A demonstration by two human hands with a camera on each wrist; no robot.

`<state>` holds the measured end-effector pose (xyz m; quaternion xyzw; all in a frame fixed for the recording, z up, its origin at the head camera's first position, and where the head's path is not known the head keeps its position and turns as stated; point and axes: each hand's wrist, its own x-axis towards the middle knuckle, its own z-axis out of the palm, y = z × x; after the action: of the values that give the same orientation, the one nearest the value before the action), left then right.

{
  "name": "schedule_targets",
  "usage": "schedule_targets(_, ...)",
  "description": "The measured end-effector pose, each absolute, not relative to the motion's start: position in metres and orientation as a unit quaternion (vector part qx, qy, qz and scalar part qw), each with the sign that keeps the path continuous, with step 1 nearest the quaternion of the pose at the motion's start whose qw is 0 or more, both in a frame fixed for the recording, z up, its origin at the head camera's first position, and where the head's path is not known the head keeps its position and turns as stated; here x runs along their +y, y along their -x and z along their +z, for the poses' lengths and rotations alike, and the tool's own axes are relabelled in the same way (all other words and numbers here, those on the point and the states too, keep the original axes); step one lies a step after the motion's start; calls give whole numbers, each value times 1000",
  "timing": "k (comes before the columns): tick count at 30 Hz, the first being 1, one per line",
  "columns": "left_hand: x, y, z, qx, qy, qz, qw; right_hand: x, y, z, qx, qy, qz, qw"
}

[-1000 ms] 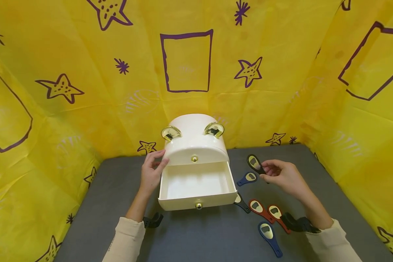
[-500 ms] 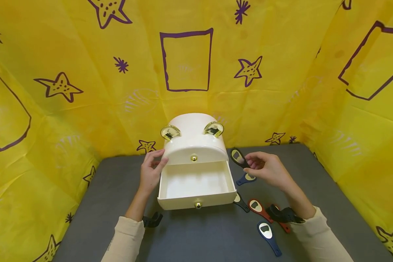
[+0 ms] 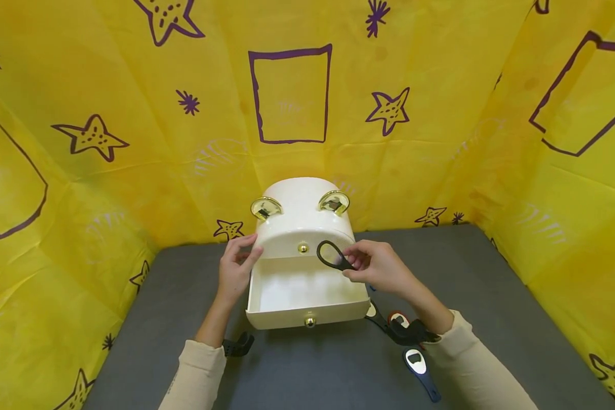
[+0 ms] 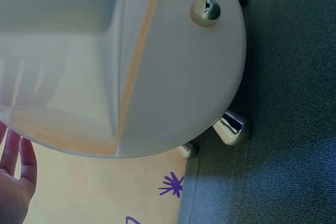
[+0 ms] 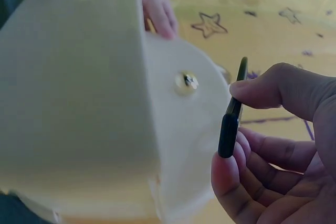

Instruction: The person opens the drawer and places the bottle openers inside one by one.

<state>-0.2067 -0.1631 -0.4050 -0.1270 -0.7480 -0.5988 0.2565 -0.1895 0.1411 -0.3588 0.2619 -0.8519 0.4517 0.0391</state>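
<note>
A white storage box with two gold-rimmed ears and gold knobs stands on the table. Its lower drawer is pulled out, with nothing visible inside. My left hand rests against the box's left side, fingers extended. Between thumb and fingers, my right hand pinches the handle of a black bottle opener, held above the right part of the drawer. In the right wrist view the bottle opener appears edge-on between thumb and fingertips.
On the grey table, right of the drawer, lie a black bottle opener, a red one and a blue one. The right forearm and its black strap hide others. A yellow patterned cloth surrounds the table.
My right hand has moved left with the black bottle opener, from beside the box to over the drawer. The left hand has stayed at the box's side.
</note>
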Motion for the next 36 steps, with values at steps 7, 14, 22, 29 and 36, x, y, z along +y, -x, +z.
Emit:
schedule_targets(7,-163,207,-405,-748,121,-602,253,115,192,-359,-855,-288,431,19)
schedule_targets(14,-163,209,-406,-745,115,-606,255,93,194,-359,-848,-307,431,-12)
schedule_targets(22,-164,209,-407,-744,119,-606,256,67,193,-364,-848,-306,430,-45)
schedule_targets(29,-164,209,-407,-744,119,-608,252,48,189,-368,-867,-305,392,-45)
schedule_targets(36,-163,208,-406,-746,119,-605,251,35,191,-372,-887,-302,348,-36)
